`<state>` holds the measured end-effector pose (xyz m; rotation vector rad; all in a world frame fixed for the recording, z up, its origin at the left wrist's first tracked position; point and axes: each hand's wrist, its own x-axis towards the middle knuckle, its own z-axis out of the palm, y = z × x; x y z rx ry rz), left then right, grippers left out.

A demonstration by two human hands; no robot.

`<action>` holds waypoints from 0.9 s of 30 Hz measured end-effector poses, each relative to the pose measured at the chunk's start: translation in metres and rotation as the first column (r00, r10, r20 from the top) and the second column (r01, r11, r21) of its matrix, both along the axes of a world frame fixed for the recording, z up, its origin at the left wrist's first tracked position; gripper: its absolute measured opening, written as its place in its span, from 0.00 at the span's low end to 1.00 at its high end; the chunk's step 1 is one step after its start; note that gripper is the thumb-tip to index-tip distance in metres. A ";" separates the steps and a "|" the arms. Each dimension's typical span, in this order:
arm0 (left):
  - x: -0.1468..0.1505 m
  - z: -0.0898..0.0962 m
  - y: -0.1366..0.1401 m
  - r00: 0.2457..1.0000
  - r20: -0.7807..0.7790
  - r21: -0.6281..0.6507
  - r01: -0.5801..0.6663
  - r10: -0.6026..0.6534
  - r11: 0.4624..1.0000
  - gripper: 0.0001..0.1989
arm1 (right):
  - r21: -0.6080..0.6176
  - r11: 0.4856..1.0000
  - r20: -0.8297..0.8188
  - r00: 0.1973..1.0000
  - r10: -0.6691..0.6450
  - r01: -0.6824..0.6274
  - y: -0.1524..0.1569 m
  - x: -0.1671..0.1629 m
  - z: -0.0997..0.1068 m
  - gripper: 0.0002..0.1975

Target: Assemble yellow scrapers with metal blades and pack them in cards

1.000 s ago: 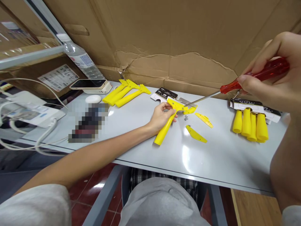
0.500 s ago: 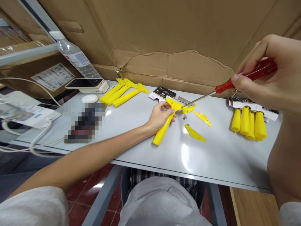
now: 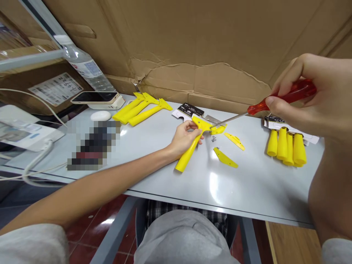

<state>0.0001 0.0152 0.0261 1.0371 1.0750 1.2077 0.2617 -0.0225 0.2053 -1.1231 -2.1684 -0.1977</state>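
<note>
My left hand is closed around a yellow scraper handle, just below its wide head. The handle is tilted, its hollow-looking end pointing toward me. In my right hand is a screwdriver with a clear red grip, held by thumb and fingers. Its shaft slants down left, and the tip meets the scraper head's right side; whether a screw sits there is too small to tell. Small screws lie beside the head. Two thin yellow plates rest to the right, and another yellow piece lies against the head.
Several yellow scraper handles lie at back left. Yellow sleeves sit by black-and-white packaging at right. Another black card pack lies behind my left hand. At left are a phone, a bottle, a power strip and cables.
My right hand and the screwdriver have come slightly lower, so the shaft lies a little flatter. My left hand keeps hold of the scraper handle. The whole view has shifted slightly.
</note>
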 end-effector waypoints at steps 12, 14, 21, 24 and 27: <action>0.000 0.004 -0.001 1.000 -0.013 -0.003 -0.006 0.006 1.000 0.07 | -0.007 0.993 0.069 0.991 0.118 -0.118 -0.006 -0.005 0.001 0.10; 0.001 0.005 -0.001 1.000 -0.016 -0.009 -0.007 0.007 1.000 0.08 | -0.024 0.995 0.078 0.992 0.097 -0.095 -0.007 -0.005 0.001 0.10; 0.001 0.004 -0.001 1.000 -0.027 -0.028 -0.004 0.003 1.000 0.08 | 0.037 0.999 0.075 0.997 -0.027 0.024 0.004 0.001 -0.003 0.12; 0.000 0.002 -0.001 1.000 -0.021 -0.030 -0.004 0.003 1.000 0.08 | -0.023 0.999 0.124 0.992 -0.028 0.032 0.007 0.009 -0.001 0.13; -0.001 -0.001 0.000 1.000 -0.023 -0.023 0.001 -0.001 1.000 0.09 | -0.141 0.990 0.157 0.987 0.037 -0.015 0.007 0.018 0.002 0.17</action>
